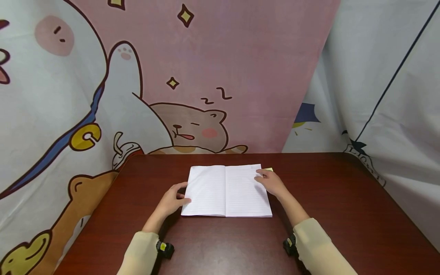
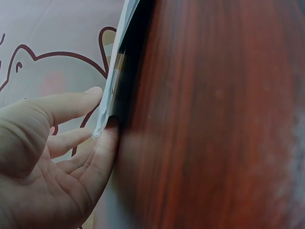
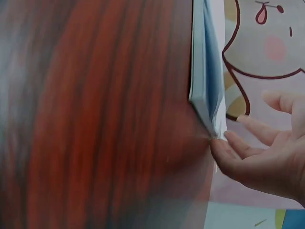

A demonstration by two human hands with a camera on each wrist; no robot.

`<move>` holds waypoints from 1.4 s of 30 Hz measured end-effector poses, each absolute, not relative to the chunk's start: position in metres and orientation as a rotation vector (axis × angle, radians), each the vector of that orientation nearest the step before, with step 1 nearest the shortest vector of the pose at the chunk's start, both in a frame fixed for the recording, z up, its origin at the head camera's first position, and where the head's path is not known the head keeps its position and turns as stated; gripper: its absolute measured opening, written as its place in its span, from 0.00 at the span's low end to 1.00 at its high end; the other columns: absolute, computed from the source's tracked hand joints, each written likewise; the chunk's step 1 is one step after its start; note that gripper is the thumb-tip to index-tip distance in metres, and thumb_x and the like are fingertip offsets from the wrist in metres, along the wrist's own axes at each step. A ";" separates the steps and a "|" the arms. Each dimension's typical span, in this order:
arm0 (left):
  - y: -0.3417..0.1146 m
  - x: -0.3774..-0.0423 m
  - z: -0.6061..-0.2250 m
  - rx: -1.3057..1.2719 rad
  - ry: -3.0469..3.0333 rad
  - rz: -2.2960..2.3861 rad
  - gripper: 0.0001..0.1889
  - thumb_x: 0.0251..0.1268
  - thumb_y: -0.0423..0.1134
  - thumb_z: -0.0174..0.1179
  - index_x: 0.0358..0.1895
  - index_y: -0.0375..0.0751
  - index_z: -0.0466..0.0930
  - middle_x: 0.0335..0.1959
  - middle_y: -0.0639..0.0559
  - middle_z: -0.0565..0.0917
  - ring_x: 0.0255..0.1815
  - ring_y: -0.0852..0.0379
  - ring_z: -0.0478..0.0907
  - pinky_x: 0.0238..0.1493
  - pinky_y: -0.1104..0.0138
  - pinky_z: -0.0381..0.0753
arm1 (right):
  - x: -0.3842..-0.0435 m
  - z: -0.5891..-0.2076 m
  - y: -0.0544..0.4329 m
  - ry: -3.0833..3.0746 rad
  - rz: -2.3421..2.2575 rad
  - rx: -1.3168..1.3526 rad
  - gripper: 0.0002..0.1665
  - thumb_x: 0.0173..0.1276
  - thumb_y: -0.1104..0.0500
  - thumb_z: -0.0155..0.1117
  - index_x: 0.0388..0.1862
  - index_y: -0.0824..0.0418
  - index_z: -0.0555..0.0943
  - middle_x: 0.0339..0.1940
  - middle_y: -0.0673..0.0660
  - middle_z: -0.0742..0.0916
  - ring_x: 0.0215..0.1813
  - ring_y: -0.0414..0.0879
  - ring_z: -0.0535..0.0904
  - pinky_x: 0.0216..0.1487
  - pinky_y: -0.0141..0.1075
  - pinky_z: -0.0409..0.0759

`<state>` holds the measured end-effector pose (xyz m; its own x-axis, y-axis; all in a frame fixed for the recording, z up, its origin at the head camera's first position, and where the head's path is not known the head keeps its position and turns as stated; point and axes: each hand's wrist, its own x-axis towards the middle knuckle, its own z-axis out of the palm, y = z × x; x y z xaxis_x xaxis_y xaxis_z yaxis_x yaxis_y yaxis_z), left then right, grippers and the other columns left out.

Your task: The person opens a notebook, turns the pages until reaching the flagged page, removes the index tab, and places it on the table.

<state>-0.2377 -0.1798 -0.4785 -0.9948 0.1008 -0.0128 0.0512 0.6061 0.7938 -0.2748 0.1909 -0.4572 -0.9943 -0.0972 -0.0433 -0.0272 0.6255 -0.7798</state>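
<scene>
An open lined notebook (image 1: 206, 191) lies on the table with blank white pages. My left hand (image 1: 173, 199) holds its left edge. In the left wrist view the thumb lies over the page side (image 2: 110, 81) and the lower fingers reach beneath the edge. At the right edge, near the upper corner, is my right hand (image 1: 271, 182), its thumb and index finger apart over the page. The right wrist view shows lower fingertips of the right hand (image 3: 267, 152) touching the notebook's corner (image 3: 205, 112). A small yellow strip (image 1: 270, 169) shows beyond the right fingers.
The dark reddish-brown table (image 1: 337, 214) extends around the notebook. Behind it hangs a pink and white cartoon-printed cloth (image 1: 261, 76), with a white cloth (image 1: 388, 95) on the right. Dark wrist cameras (image 1: 165, 249) sit at both sleeve cuffs.
</scene>
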 end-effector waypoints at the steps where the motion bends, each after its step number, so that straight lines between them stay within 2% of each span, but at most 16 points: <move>1: -0.180 -0.238 -0.479 0.130 2.765 1.361 0.32 0.58 0.30 0.70 0.68 0.37 0.72 0.66 0.35 0.73 0.50 0.45 0.81 0.35 0.66 0.80 | -0.275 -0.458 0.193 2.763 -1.296 -0.099 0.30 0.73 0.57 0.56 0.67 0.75 0.71 0.67 0.74 0.76 0.68 0.68 0.71 0.67 0.57 0.72; 4: -0.180 -0.237 -0.478 0.132 2.764 1.359 0.32 0.59 0.31 0.70 0.68 0.37 0.72 0.66 0.34 0.73 0.51 0.44 0.81 0.36 0.65 0.80 | -0.277 -0.459 0.199 2.762 -1.239 -0.095 0.34 0.73 0.58 0.55 0.69 0.81 0.66 0.68 0.78 0.72 0.70 0.70 0.69 0.68 0.58 0.70; 7: -0.179 -0.236 -0.477 0.136 2.762 1.362 0.32 0.59 0.32 0.70 0.68 0.37 0.71 0.66 0.34 0.72 0.51 0.43 0.81 0.37 0.63 0.81 | -0.278 -0.459 0.200 2.778 -1.179 -0.094 0.36 0.72 0.57 0.56 0.67 0.84 0.65 0.67 0.81 0.71 0.69 0.72 0.68 0.68 0.58 0.70; 9: -0.179 -0.236 -0.476 0.138 2.760 1.367 0.32 0.59 0.33 0.70 0.68 0.37 0.71 0.66 0.34 0.72 0.52 0.43 0.81 0.37 0.62 0.82 | -0.278 -0.458 0.201 2.791 -1.160 -0.106 0.34 0.72 0.57 0.56 0.65 0.84 0.67 0.65 0.81 0.73 0.68 0.71 0.70 0.67 0.58 0.71; 13: -0.179 -0.236 -0.476 0.138 2.759 1.368 0.33 0.59 0.34 0.70 0.69 0.37 0.71 0.67 0.33 0.72 0.52 0.42 0.81 0.38 0.61 0.82 | -0.278 -0.457 0.201 2.818 -1.151 -0.162 0.26 0.71 0.59 0.57 0.57 0.81 0.76 0.56 0.78 0.80 0.57 0.66 0.77 0.60 0.55 0.76; 16: -0.179 -0.237 -0.476 0.133 2.761 1.364 0.33 0.59 0.34 0.70 0.69 0.37 0.71 0.66 0.34 0.72 0.52 0.43 0.80 0.38 0.62 0.82 | -0.277 -0.455 0.202 2.809 -1.138 -0.138 0.28 0.71 0.57 0.57 0.58 0.81 0.75 0.58 0.80 0.78 0.59 0.68 0.74 0.62 0.56 0.73; 19: -0.180 -0.237 -0.476 0.127 2.759 1.366 0.33 0.59 0.34 0.70 0.69 0.37 0.71 0.66 0.35 0.73 0.52 0.43 0.80 0.38 0.62 0.82 | -0.277 -0.454 0.202 2.792 -1.112 -0.100 0.34 0.72 0.55 0.56 0.64 0.82 0.70 0.65 0.82 0.72 0.69 0.73 0.66 0.69 0.60 0.68; 22: -0.180 -0.237 -0.477 0.124 2.757 1.367 0.33 0.59 0.35 0.70 0.69 0.37 0.71 0.66 0.35 0.72 0.52 0.43 0.80 0.39 0.61 0.82 | -0.277 -0.454 0.202 2.789 -1.091 -0.103 0.34 0.72 0.54 0.56 0.65 0.80 0.70 0.67 0.81 0.71 0.71 0.74 0.62 0.70 0.61 0.65; 29: -0.181 -0.237 -0.479 0.120 2.758 1.367 0.33 0.60 0.35 0.70 0.69 0.37 0.70 0.67 0.35 0.72 0.53 0.44 0.80 0.41 0.61 0.82 | -0.277 -0.456 0.200 2.777 -1.114 -0.023 0.35 0.72 0.54 0.57 0.65 0.81 0.70 0.67 0.81 0.68 0.70 0.73 0.63 0.70 0.60 0.66; 34: -0.181 -0.237 -0.480 0.115 2.754 1.374 0.33 0.60 0.35 0.70 0.69 0.38 0.70 0.67 0.35 0.72 0.53 0.44 0.80 0.40 0.61 0.82 | -0.278 -0.455 0.199 2.793 -1.136 -0.009 0.32 0.72 0.56 0.57 0.65 0.80 0.71 0.66 0.79 0.73 0.69 0.70 0.69 0.68 0.58 0.70; 38: -0.181 -0.238 -0.479 0.107 2.749 1.380 0.33 0.60 0.35 0.70 0.69 0.38 0.70 0.67 0.35 0.72 0.53 0.44 0.80 0.39 0.62 0.81 | -0.278 -0.456 0.200 2.783 -1.203 0.064 0.30 0.71 0.57 0.59 0.64 0.76 0.72 0.61 0.75 0.78 0.62 0.66 0.75 0.62 0.53 0.75; 42: -0.181 -0.238 -0.479 0.096 2.737 1.390 0.33 0.60 0.36 0.70 0.69 0.39 0.71 0.67 0.35 0.72 0.53 0.44 0.79 0.37 0.63 0.81 | -0.278 -0.458 0.202 2.778 -1.266 0.136 0.23 0.69 0.57 0.63 0.54 0.73 0.76 0.47 0.68 0.83 0.47 0.57 0.79 0.45 0.42 0.79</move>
